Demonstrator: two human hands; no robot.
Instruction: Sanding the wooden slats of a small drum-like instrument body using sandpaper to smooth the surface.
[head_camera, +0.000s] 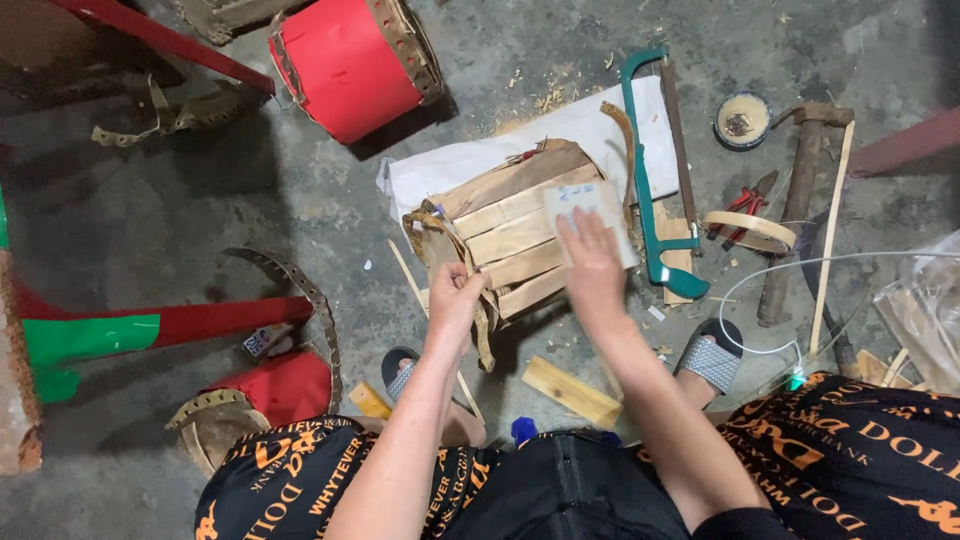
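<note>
1. Left hand (455, 290) clenched on tan strap (440, 232); right hand (592, 262) flat, pressing pale sandpaper sheet (590, 205).
2. Barrel-shaped drum shell of bare wooden slats (515, 235), on concrete floor (300, 200), long axis slanting up-right.

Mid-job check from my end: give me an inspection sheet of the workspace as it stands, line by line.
Surface: grey concrete floor, wood chips scattered; white sheet under the work.
Job's things: wooden-slat barrel frame lying on the sheet; pale sanding sheet on its slats.
Clutter: teal hacksaw, red pliers, hammer, round tin, loose wood block.
Grippers: left hand gripping the frame's near edge; right hand pressed flat on the pale sheet.
Cables: thin white wire looping beside the right foot.
Surroundings: finished red drum, red drum near the knee, red-and-green bars.
</note>
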